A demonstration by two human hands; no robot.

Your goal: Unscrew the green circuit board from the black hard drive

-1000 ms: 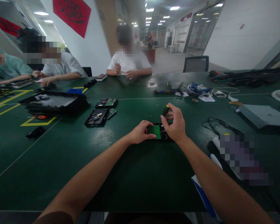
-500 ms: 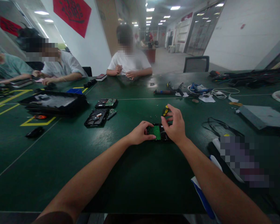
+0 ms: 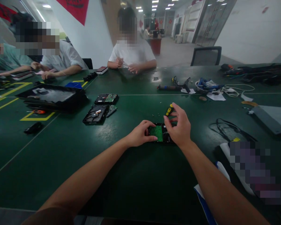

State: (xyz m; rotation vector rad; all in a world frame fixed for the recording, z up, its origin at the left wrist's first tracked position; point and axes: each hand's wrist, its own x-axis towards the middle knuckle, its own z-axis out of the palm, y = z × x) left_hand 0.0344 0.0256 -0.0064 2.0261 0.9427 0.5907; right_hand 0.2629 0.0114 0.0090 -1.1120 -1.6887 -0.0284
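A hard drive [image 3: 157, 132] lies flat on the table in front of me, its green circuit board facing up. My left hand [image 3: 140, 135] is closed around its left end, thumb on the near side of the board and fingers at the far side. In my right hand [image 3: 179, 127], a screwdriver [image 3: 170, 110] with a black and yellow handle is pinched between fingers and thumb, tilted over the drive's right part. The fingers hide the screwdriver's tip and the drive's right end. Several tiny screws [image 3: 158, 115] are scattered just beyond the drive.
To the left are an opened drive case [image 3: 96, 114], another drive [image 3: 106, 98] and a large black tray [image 3: 51, 97]. Cables [image 3: 231, 129] and a grey metal box [image 3: 271, 117] lie on the right. A person in white [image 3: 132, 56] sits opposite; others sit at left.
My view has shifted slightly. The screwdriver handle leans a little more to the right. Both hands keep their grips, and the hard drive stays on the table.
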